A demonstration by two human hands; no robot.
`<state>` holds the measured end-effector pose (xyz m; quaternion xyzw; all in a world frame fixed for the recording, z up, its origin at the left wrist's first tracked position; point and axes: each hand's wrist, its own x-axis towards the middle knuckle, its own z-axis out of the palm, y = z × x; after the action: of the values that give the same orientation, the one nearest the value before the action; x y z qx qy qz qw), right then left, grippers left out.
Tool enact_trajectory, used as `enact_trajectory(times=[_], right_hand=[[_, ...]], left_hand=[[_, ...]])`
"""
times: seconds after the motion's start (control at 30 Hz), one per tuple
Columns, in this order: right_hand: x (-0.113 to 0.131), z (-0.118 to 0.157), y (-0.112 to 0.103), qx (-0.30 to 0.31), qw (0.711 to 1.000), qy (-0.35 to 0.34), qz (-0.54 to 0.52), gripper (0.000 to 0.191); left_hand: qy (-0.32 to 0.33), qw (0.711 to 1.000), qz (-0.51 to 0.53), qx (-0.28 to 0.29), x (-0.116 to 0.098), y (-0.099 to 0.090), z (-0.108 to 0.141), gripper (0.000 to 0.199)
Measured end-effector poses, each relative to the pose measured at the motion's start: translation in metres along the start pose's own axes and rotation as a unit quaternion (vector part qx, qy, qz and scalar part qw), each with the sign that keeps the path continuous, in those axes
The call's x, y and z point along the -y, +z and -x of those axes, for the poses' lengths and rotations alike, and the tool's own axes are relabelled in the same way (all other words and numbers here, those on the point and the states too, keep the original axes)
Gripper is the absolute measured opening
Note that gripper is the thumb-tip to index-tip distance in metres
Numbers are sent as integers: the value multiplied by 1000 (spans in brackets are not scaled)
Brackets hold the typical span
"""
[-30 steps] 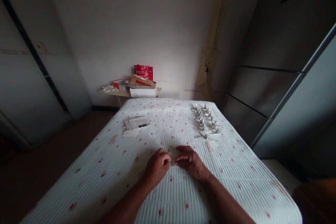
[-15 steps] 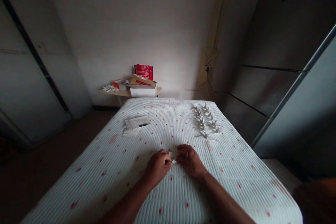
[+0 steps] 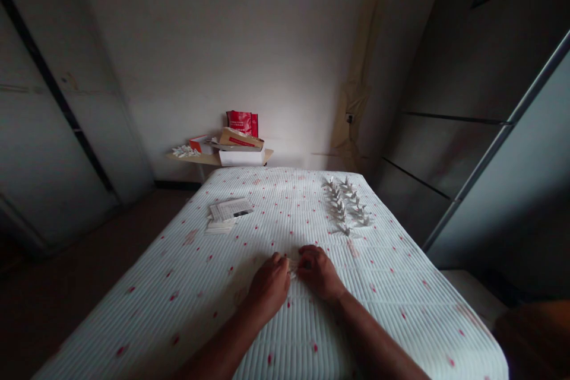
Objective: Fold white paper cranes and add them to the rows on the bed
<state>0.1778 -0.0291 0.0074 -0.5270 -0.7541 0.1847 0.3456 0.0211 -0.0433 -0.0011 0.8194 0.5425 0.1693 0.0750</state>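
Observation:
Between my hands is a small piece of folded paper (image 3: 293, 265), mostly covered by fingers. My left hand (image 3: 269, 285) is closed, pinching the paper's left side. My right hand (image 3: 319, 272) has its fingers curled onto the right side of it. Both rest low over the striped, red-flecked bed cover (image 3: 249, 332). Farther off to the right stand folded paper cranes (image 3: 342, 208), several of them in two rows. To the left lies a small stack of printed paper sheets (image 3: 230, 209).
Beyond the bed's far edge, a low shelf (image 3: 207, 159) carries a white box (image 3: 241, 158), a cardboard piece (image 3: 240, 139), a red bag (image 3: 241, 123) and a heap of white folded paper (image 3: 186, 151). Dark cabinets (image 3: 427, 148) line the right side.
My left hand has turned slightly, its fingers closing further over the paper. The right fingers have shifted a little on it. The view has moved slightly.

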Motion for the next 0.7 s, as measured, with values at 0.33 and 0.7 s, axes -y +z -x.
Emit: enact_trajectory(times=[0.33, 0.7], right_hand=[[0, -3, 5, -8, 1000, 9, 16, 20], [-10, -3, -4, 9, 996, 10, -84, 17]], left_hand=[[-39, 999, 38, -1, -2, -7, -4, 13], [-51, 995, 90, -13, -2, -7, -7, 11]])
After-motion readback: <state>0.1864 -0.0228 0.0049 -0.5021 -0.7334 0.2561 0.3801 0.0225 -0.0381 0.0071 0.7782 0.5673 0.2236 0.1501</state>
